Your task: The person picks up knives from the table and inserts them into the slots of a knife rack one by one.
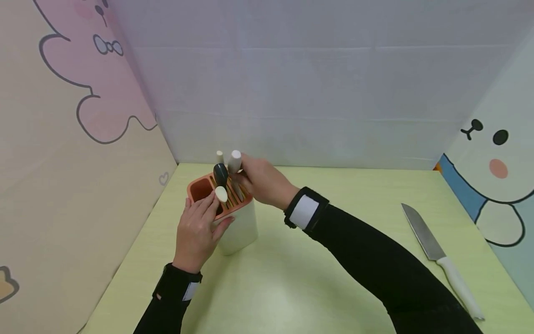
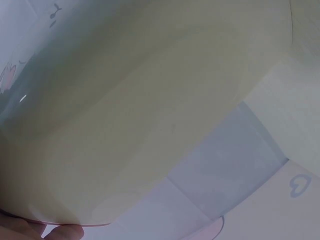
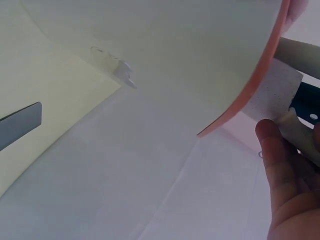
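A white knife block [image 1: 239, 229] with an orange slotted top stands on the table. My left hand [image 1: 198, 232] grips its near rim, fingers over the edge and thumb on the outer wall. In the left wrist view the block's wall [image 2: 125, 115] fills much of the picture. My right hand [image 1: 263, 178] holds a knife by its white handle [image 1: 235, 161] above the slots. In the right wrist view its blade [image 3: 274, 87] shows just past the orange rim; the lower end is hidden. A dark handle [image 1: 220, 175] and a cream handle [image 1: 221, 194] stick up beside it.
Another knife [image 1: 459, 285] with a white handle lies on the right of the pale table [image 1: 333, 199], blade pointing away. Cartoon-printed panels [image 1: 112, 106] stand at the left and right, and a plain pale wall [image 1: 292, 93] rises behind.
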A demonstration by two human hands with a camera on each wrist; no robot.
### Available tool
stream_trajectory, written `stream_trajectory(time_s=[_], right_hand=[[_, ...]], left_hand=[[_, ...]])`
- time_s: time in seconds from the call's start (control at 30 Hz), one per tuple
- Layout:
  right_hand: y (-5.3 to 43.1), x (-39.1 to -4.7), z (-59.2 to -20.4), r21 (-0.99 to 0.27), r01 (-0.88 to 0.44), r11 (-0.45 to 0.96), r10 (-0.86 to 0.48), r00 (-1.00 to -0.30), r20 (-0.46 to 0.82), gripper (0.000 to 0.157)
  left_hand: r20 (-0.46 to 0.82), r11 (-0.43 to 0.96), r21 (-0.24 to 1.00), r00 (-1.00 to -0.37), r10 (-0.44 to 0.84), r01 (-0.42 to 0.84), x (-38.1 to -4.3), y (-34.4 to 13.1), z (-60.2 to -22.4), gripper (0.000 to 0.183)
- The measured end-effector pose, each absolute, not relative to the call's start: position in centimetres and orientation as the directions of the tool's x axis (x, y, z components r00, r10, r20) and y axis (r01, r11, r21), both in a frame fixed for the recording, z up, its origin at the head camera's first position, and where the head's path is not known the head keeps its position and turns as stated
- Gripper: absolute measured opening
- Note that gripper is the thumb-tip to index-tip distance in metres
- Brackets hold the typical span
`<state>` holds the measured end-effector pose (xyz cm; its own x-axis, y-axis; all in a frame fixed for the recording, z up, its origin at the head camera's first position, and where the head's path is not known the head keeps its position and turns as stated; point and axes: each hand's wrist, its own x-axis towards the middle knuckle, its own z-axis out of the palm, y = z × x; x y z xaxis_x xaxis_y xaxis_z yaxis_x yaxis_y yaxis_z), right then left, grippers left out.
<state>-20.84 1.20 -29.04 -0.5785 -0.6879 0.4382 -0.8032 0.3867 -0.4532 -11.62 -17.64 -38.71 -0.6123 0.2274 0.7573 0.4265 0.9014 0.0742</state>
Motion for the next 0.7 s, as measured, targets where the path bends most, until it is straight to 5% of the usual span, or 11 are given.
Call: stream_trajectory(time_s=[0.7], right_hand=[[0.9, -21.4, -31.5, -0.320, -0.839, 0.440, -0.722, -0.542, 0.430, 0.021]], left_hand=[[0.743, 0.908, 0.079, -0.631, 0.222, 0.412, -11.6, -17.6, -38.8, 0.073]])
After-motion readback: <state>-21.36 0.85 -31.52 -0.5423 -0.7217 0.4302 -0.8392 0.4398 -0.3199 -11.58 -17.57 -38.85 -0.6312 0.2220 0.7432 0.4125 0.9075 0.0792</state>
